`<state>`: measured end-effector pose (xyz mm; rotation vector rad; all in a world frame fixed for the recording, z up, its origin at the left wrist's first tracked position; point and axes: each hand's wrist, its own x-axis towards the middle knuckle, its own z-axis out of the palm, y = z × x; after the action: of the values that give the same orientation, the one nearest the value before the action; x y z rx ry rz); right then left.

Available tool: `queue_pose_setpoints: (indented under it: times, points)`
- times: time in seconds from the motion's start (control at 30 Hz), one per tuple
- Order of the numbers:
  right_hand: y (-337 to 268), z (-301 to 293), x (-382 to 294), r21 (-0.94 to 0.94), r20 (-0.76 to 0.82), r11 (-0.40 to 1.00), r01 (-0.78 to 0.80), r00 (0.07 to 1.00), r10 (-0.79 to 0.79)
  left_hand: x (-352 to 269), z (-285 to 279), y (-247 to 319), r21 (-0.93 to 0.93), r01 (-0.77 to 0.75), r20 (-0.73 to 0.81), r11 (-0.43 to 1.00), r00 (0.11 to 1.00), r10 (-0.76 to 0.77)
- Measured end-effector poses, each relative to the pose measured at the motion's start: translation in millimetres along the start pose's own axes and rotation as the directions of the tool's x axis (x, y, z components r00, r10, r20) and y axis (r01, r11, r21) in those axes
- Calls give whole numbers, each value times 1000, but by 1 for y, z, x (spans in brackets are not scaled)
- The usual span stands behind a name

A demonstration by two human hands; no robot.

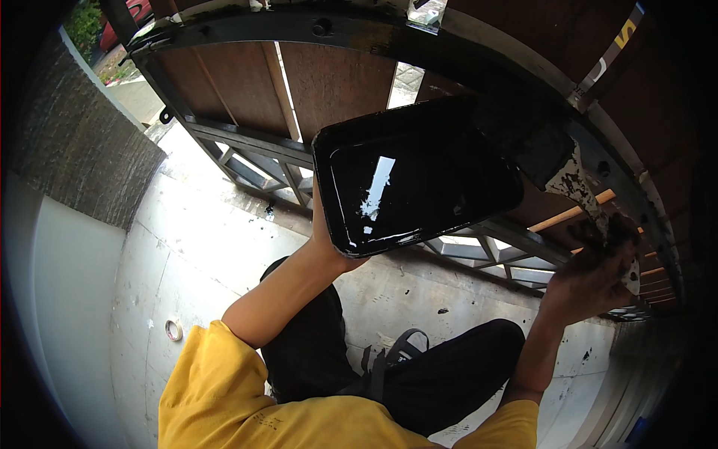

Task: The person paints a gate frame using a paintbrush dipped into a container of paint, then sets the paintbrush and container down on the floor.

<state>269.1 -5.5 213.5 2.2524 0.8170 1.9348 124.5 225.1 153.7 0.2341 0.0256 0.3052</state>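
A rectangular tray of glossy black paint (426, 185) is held up before me by my left hand (351, 262), most of which is hidden beneath it. My right hand (594, 275), smeared with black, is closed around the pale, paint-spotted handle of a paintbrush (578, 188). The brush's black bristle end points up and left, over the tray's right edge. Just beyond the tray runs the dark curved metal rail of a gate (359, 36), wet-looking black in places, with brown panels (336, 84) set below it.
A roll of tape (174, 330) lies on the pale tiled floor (224, 258) at left. Dark paint spots mark the floor. Metal latticework (269, 168) runs along the gate's bottom. A textured wall (84, 129) stands at left. My bent legs and a shoe (409, 345) are below.
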Motion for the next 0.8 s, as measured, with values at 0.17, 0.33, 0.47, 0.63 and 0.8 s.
queue_pose_setpoints:
  times: [0.17, 0.33, 0.47, 0.63, 0.8]
  points:
    - [-40, -19, 27, 916, 322, 120, -382, 881, 346, 1, -2, 1, 27, 7, 37, 1000, 999, -8]
    - [-35, -15, 23, 899, 354, 144, -413, 881, 314, 2, -3, 1, 47, -5, 61, 999, 998, 2]
    - [-24, -20, 23, 794, 163, 509, -332, 924, 347, 3, -2, 0, 56, -10, 81, 998, 997, 6]
    - [-7, -23, 10, 762, -13, 549, -343, 839, 544, 5, -8, 3, 69, -15, 106, 998, 994, 8]
    - [-15, -31, 18, 763, 108, 575, -295, 936, 336, 5, -9, 3, 63, 3, 128, 998, 992, -11]
